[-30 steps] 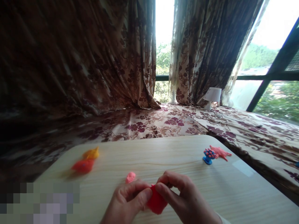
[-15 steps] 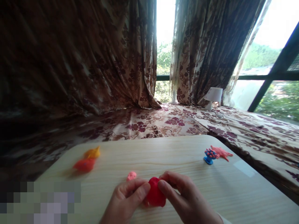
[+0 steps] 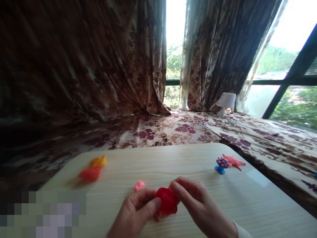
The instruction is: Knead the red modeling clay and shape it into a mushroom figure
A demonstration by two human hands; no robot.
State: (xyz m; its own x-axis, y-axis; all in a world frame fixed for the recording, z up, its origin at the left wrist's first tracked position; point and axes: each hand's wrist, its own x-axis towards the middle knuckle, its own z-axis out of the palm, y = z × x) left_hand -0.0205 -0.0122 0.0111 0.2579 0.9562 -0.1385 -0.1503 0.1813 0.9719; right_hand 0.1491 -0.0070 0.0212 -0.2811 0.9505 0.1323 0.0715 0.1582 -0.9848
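Note:
A flattened, rounded piece of red modelling clay is held up between my two hands, above the table's near part. My left hand pinches its left edge, thumb on the near face and fingers behind. At the upper right edge, the thumb and fingers of my right hand close on the rim. A small pink lump of clay lies on the table just beyond my left hand. Part of the red piece's back is hidden by my fingers.
On the pale wooden table, orange-red clay and yellow clay lie at the left. A blue clay stand with pink dots is at the right, beside a flat pink clay piece. Behind stands a white lamp.
The red clay has turned to show more of its broad face and shifted slightly right. My right thumb has moved from its face up to the rim.

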